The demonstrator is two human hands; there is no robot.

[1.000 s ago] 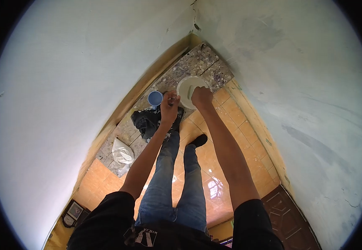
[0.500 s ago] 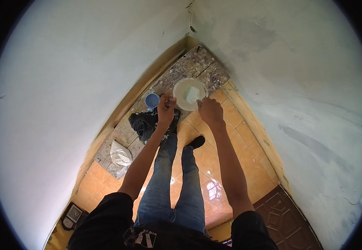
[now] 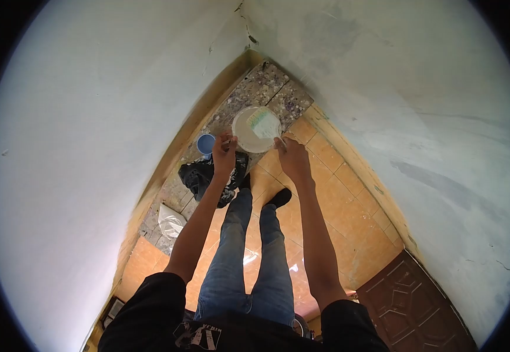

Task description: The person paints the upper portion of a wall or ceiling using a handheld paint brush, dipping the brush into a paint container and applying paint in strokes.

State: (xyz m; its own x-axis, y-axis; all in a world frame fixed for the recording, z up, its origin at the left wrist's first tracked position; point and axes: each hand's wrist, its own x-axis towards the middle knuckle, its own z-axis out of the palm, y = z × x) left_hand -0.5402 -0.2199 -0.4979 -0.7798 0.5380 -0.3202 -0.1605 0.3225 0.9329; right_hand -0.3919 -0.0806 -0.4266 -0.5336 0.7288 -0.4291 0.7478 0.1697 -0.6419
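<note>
In the head view, a round whitish tub point(image 3: 244, 136) stands over the speckled strip of floor near the corner. My left hand point(image 3: 224, 157) is closed at the tub's left rim, fingers pinched against it. A flat, fan-shaped pale scraper point(image 3: 264, 123) with green markings lies across the tub's mouth. Its narrow end runs to my right hand point(image 3: 294, 159), which is closed round it at the tub's right side. Just left of my left hand stands a blue cup point(image 3: 205, 143). A crumpled black cloth point(image 3: 197, 177) with white smears lies below the cup.
A clear plastic bag with white contents point(image 3: 171, 222) lies further down the speckled, paint-spotted floor covering point(image 3: 267, 82). Two pale walls point(image 3: 108, 105) meet at the corner ahead, with a crack at the joint. Orange tiles point(image 3: 337, 217) lie to the right, and a brown panelled door point(image 3: 410, 305) is lower right.
The scraper has turned and risen into fuller view, its green markings now showing. The head view has shifted slightly right, so the tub and both hands appear further left.
</note>
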